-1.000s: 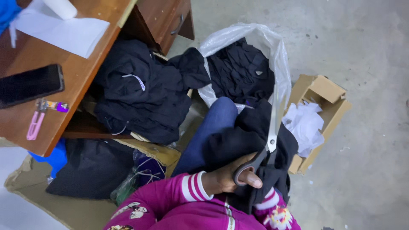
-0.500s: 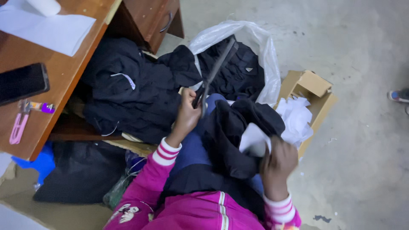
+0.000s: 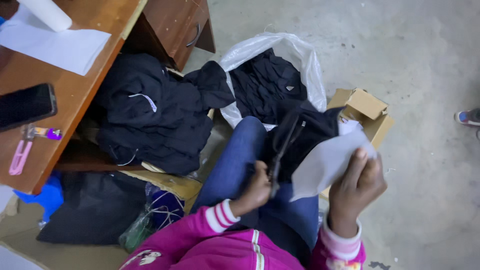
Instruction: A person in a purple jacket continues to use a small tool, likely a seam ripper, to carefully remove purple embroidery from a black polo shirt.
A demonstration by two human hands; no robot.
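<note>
My left hand [image 3: 254,192] grips a pair of dark scissors [image 3: 282,150] whose blades point up and away over my lap. My right hand [image 3: 356,187] holds up a black garment [image 3: 310,131] by a white fabric piece [image 3: 327,160] attached to it. The scissors lie against the black cloth beside the white piece. I sit with blue jeans [image 3: 235,165] and pink sleeves showing.
A heap of black clothes [image 3: 155,117] lies by a wooden desk [image 3: 75,95] carrying a phone [image 3: 26,106], white paper and a pink tool. A white plastic bag [image 3: 300,55] holds more black cloth. A cardboard box [image 3: 367,110] stands on the concrete floor; a shoe shows at right.
My left hand lowered the scissors from upright to the garment on my lap. My right hand lifted the white piece higher and spread it out.
</note>
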